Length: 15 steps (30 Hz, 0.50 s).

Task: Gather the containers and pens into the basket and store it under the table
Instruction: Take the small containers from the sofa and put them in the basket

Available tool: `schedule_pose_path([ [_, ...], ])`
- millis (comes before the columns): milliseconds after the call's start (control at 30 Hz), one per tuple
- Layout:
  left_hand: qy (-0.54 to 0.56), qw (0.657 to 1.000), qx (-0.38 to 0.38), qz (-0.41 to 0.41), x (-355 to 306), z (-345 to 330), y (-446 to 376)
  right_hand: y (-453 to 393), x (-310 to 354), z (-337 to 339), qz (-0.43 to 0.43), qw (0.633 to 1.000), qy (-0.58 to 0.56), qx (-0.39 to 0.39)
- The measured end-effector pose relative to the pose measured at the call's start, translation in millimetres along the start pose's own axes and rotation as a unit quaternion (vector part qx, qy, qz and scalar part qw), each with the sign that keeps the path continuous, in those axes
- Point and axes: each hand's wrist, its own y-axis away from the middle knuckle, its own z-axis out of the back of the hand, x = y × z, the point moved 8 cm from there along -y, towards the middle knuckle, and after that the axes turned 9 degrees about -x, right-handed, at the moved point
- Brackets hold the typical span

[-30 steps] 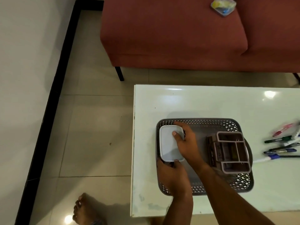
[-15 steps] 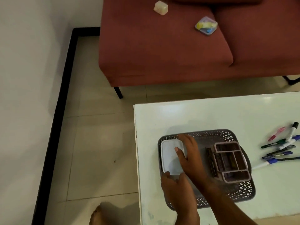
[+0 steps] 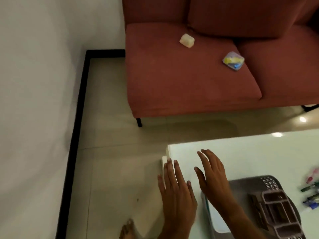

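Both hands, left [image 3: 176, 192] and right [image 3: 214, 176], were spread and empty; basket [image 3: 245, 185] held two containers, pens [image 3: 310, 194] were still on the surface.

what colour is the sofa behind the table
Dusty red, a brick tone; the sofa shows clearly in the head view.

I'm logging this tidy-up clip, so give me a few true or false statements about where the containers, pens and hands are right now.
1. Both hands, left hand and right hand, are open and hold nothing. True.
2. The grey perforated plastic basket sits on the red sofa. False: it is on the white glossy table.
3. The grey divided organiser is inside the basket. True.
4. The coloured marker pens are in the basket. False: they lie on the table beside it.
5. Two small containers, one pale, one clear, lie on the sofa. True.
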Motion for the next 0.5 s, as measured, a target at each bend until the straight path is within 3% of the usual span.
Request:
schedule_pose_path([
  [200, -0.045, 0.995, 0.001, -0.093, 22, 45, -129, -86, 57, -16, -0.023, 0.999, 0.021, -0.025],
  [500, -0.045, 0.992, 0.006, -0.114, 12, 53, -286, -232, 76, -29, -0.062, 0.997, 0.024, -0.040],
])
